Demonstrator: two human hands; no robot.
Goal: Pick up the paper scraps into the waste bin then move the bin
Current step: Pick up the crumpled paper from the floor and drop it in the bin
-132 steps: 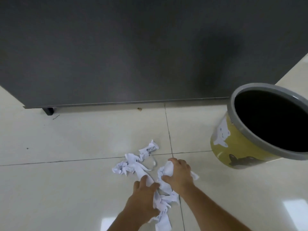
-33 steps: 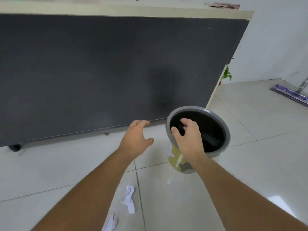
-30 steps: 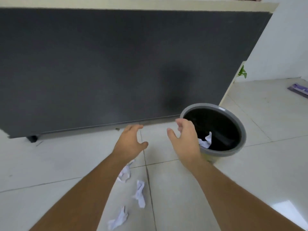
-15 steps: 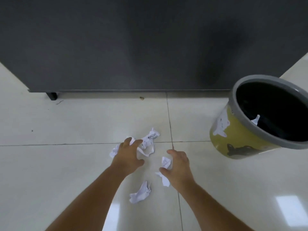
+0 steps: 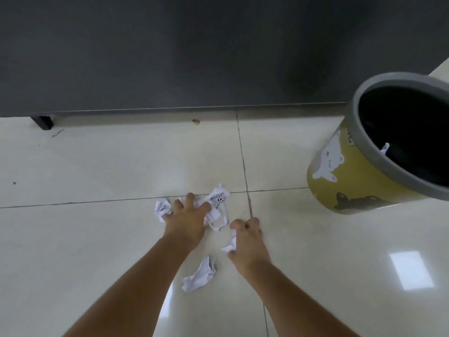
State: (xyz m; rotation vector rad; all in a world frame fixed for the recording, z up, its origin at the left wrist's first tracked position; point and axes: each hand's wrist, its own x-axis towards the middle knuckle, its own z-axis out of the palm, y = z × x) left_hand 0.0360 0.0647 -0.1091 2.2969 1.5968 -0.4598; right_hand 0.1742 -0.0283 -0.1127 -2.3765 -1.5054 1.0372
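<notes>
White crumpled paper scraps lie on the tiled floor. My left hand (image 5: 188, 218) rests fingers spread on top of a cluster of scraps (image 5: 217, 203), one printed with a small code. My right hand (image 5: 249, 242) is closed around a small scrap (image 5: 230, 243) at the floor. One loose scrap (image 5: 199, 277) lies between my forearms. The waste bin (image 5: 352, 176), yellow with animal pictures and a grey rim, stands to the right, with a bit of paper showing inside its dark interior.
A large dark grey panel (image 5: 194, 52) on a small black foot (image 5: 43, 121) stands just beyond the scraps. A small brown crumb (image 5: 195, 121) lies at its base. Glossy cream floor tiles (image 5: 85, 239) spread all around.
Both hands dropped from near the bin down to the floor. The left hand has settled onto the scrap cluster and the right hand has closed on a small scrap.
</notes>
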